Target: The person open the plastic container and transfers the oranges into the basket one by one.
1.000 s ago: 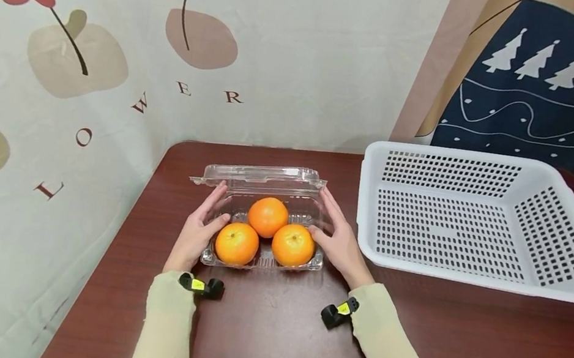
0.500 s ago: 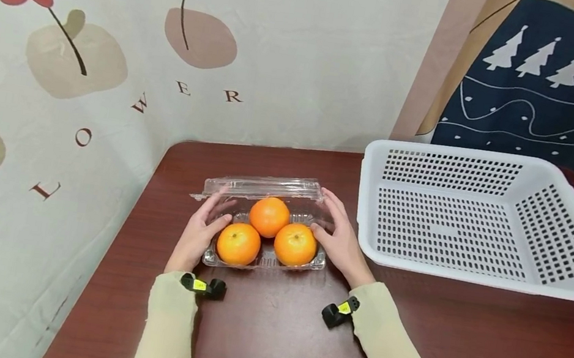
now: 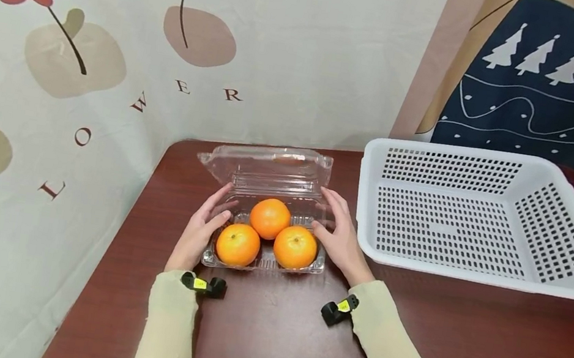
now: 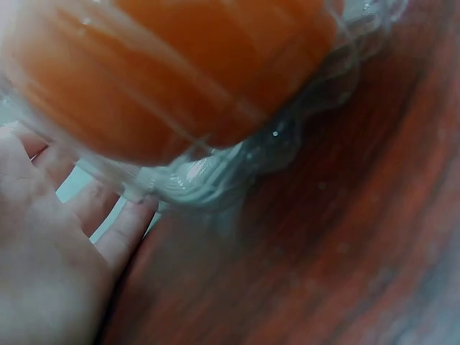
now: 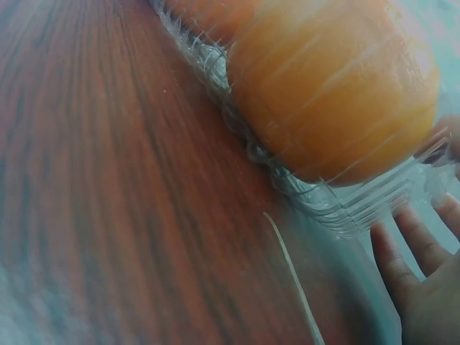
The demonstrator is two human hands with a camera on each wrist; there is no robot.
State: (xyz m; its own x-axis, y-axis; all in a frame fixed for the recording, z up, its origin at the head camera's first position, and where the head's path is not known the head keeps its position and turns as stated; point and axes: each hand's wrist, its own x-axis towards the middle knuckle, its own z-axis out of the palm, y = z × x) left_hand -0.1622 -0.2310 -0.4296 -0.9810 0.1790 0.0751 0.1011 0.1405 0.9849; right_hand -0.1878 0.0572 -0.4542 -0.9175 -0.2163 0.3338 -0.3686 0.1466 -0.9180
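Three oranges sit in one clear box (image 3: 264,267): one orange at the back (image 3: 270,218), two in front, a left one (image 3: 237,244) and a right one (image 3: 296,247). The box is on the table (image 3: 267,349), right between the two hands. It's got one lid (image 3: 278,168), which is up and tilted back behind the fruit.

Left hand (image 3: 195,234) has the left end, right hand (image 3: 340,239) the right end. Both grips are pretty wide, fingers spread and fairly straight along the ends, thumbs on the inner side near the front oranges. Fingertips touch the plastic in both wrist views, but can't tell how hard they're pressing.

Two pale sleeves (image 3: 167,328), two black wrist straps (image 3: 200,284), each with one yellow tag. One white basket (image 3: 413,229) sits off to the right, near the right hand but apart from the box.

Backdrop's a cloth (image 3: 313,40) with six letters, F-L-O-W-E-R, plus five white trees (image 3: 566,65) on the dark bit, the last cut off by the edge.
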